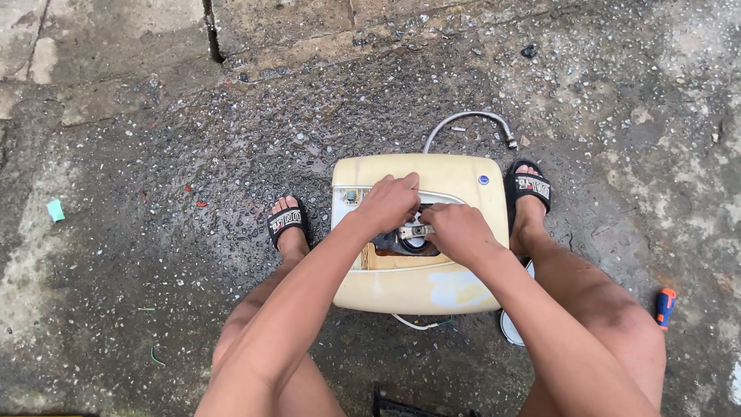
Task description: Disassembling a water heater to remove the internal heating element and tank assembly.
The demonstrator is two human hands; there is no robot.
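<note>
A yellowed cream plastic appliance casing [432,289], squarish with rounded corners, lies flat on wet rough concrete between my feet. Its middle is opened up and shows a dark round cavity [394,243] crossed by a small metal bracket [415,231]. My left hand [388,202] rests with curled fingers on the upper left of that opening. My right hand [454,229] has its fingers closed at the right end of the metal bracket. What the fingertips pinch is hidden.
A braided metal hose [471,117] arcs out from behind the casing. An orange-and-blue tool handle [664,306] lies on the ground at right. A white round object [509,328] sits under my right leg. A white wire [413,323] trails from the casing's near edge. Black sandals [287,222] are on my feet.
</note>
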